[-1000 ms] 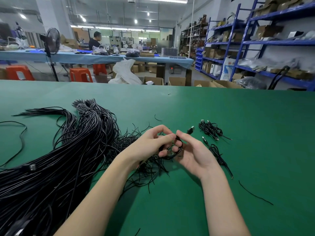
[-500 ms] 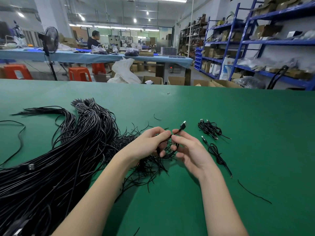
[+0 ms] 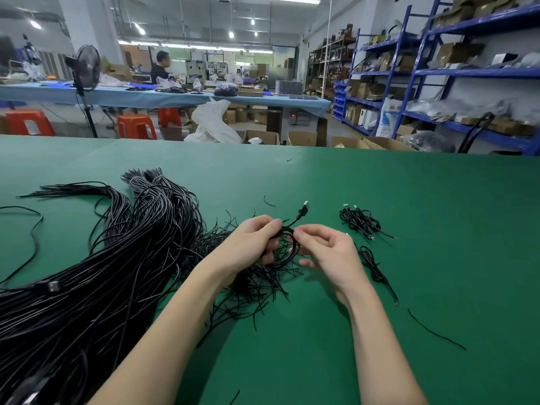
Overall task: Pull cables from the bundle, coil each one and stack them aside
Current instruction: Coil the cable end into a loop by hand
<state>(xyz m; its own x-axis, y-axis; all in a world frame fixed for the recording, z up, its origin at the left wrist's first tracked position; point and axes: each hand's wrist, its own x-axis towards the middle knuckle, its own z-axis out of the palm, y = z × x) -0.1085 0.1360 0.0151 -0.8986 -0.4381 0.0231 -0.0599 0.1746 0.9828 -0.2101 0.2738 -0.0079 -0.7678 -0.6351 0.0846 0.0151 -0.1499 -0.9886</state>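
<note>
A thick bundle of black cables (image 3: 96,273) sprawls over the left half of the green table (image 3: 380,188). Between my hands is a small black cable coil (image 3: 287,248), its USB plug (image 3: 304,208) sticking up and away. My left hand (image 3: 252,239) grips the coil's left side. My right hand (image 3: 327,248) pinches its right side with thumb and forefinger. Two coiled cables lie to the right: one (image 3: 361,220) further back, one (image 3: 374,264) partly hidden behind my right hand.
Loose thin black ties (image 3: 257,285) are scattered under my hands. A stray strand (image 3: 435,331) lies at the right, and a single cable (image 3: 32,241) loops at the far left. Beyond the table stand cardboard boxes (image 3: 301,137), blue shelving (image 3: 467,74) and a person at another bench.
The coil has been wound rounder between my hands. The USB plug has swung up and now points away. My right hand's fingers have shifted along the loop.
</note>
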